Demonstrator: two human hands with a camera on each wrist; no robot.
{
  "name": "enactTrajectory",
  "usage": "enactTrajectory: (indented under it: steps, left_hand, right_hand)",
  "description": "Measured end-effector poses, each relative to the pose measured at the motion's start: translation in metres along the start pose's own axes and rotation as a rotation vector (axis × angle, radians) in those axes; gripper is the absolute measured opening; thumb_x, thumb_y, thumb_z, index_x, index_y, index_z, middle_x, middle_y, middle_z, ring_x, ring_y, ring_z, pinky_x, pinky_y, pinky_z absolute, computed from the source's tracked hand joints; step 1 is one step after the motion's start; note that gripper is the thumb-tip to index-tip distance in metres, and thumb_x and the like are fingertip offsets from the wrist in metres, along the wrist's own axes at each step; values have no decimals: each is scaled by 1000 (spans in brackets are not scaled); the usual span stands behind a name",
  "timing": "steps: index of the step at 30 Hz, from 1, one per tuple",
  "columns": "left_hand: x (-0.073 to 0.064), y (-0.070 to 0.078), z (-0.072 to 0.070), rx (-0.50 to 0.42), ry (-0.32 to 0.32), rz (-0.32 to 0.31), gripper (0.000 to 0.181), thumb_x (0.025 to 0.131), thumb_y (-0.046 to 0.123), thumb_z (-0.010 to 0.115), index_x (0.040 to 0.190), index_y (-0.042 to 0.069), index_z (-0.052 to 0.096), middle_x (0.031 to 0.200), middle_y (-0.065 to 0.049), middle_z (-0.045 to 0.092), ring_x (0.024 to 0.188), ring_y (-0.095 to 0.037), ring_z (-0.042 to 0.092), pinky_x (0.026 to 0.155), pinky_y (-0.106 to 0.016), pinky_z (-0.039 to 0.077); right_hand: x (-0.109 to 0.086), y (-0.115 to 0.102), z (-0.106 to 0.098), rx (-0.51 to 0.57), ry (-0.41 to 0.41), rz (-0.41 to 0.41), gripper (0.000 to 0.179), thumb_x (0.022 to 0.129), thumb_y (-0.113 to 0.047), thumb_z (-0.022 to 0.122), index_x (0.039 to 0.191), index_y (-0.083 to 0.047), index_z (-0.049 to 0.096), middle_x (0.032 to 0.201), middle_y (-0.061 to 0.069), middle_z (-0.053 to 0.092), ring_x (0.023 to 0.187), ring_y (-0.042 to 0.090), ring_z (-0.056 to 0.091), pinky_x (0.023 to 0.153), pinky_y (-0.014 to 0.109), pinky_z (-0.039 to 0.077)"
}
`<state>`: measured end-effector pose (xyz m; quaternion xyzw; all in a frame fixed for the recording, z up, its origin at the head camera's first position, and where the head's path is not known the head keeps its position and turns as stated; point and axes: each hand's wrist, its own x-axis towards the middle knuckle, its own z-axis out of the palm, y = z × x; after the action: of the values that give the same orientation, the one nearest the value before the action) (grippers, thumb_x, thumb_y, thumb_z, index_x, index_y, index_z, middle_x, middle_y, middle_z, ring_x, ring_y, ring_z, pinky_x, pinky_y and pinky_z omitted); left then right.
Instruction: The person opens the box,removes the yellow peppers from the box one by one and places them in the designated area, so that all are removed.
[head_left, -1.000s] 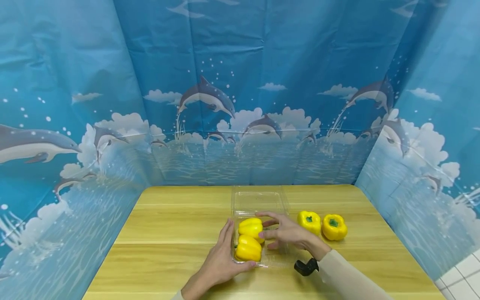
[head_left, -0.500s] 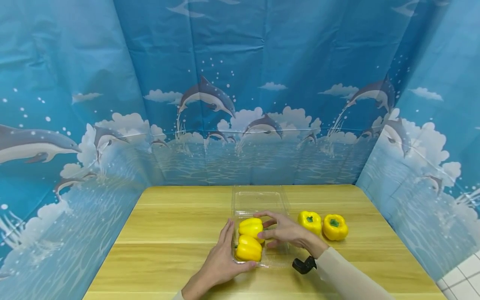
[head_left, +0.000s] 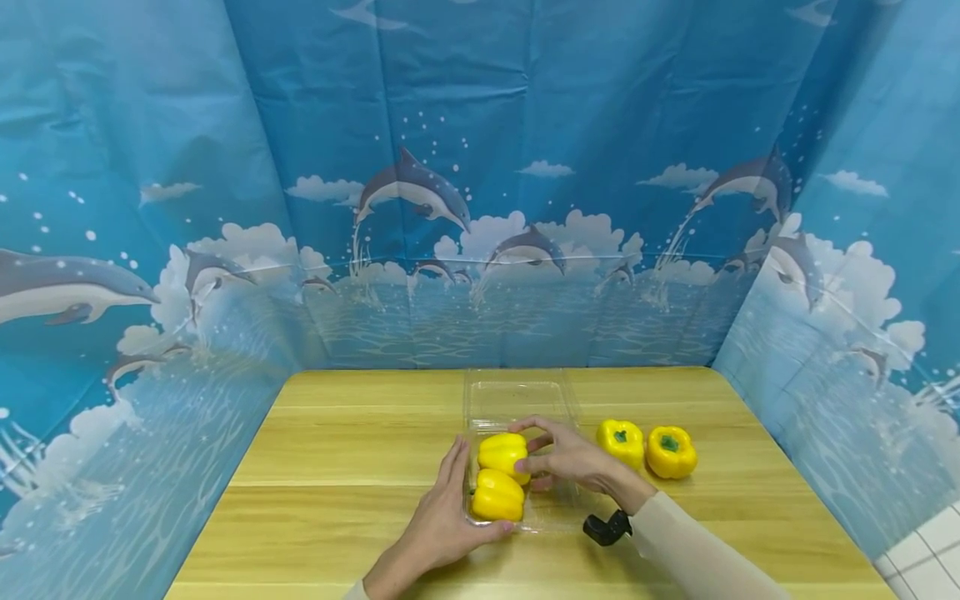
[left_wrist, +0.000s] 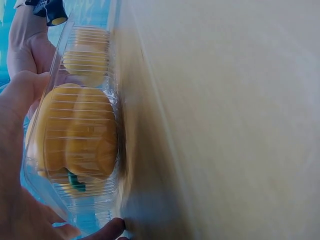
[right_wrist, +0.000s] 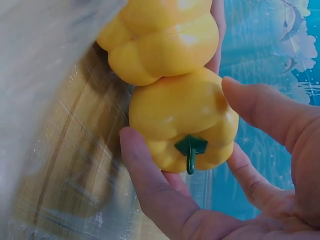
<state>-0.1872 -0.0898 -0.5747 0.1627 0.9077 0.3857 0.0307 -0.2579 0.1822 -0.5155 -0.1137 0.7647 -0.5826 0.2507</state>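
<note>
A clear plastic clamshell container point(head_left: 555, 517) lies with its lid point(head_left: 519, 403) folded back. Two yellow bell peppers are on its left side, one behind the other. My left hand point(head_left: 444, 518) holds the container's near left corner, fingers along the left side and thumb along the front. The near pepper point(head_left: 497, 497) shows through the ribbed wall in the left wrist view. Around the far pepper point(head_left: 501, 454) my right hand point(head_left: 573, 460) curls its thumb and fingers. The right wrist view shows this pepper's green stem point(right_wrist: 191, 147) between the fingers, touching the other pepper.
Two more yellow bell peppers, one point(head_left: 620, 444) and another point(head_left: 671, 452), stand stem-up right of the container on the wooden table point(head_left: 337, 467). A black device point(head_left: 607, 528) is strapped at the right wrist. A blue dolphin-print curtain point(head_left: 495, 317) hangs around the table.
My right hand and wrist have shifted very slightly left, still at the far pepper. The left hand, the container and the other peppers look almost unchanged.
</note>
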Motion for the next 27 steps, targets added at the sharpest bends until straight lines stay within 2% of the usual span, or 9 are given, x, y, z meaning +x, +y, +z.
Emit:
enactTrajectory:
  steps: [10,18,27]
  left_hand:
    - [1,-2,1,1,14,11,146,88,86,84,189,10,12,199,-12,8,158,-59,57,116,-84,55]
    - [2,-4,3,5,11,4,146,87,87,84,189,11,11,199,-10,7,159,-58,56,117,-84,54]
    - [2,-4,2,0,17,17,145,88,86,84,188,8,13,199,-14,9,158,-59,57,116,-84,55]
  right_hand:
    - [0,0,3,-16,43,-5,61,104,-10,89,158,-11,61,156,35,53,116,34,76,99,57,73]
    - [-1,2,5,-11,52,-8,60,104,-9,89,157,-11,61,156,36,52,113,33,77,100,58,73]
    - [-2,2,5,-12,52,-22,61,105,-10,88,159,-10,60,157,37,51,114,33,78,102,58,72]
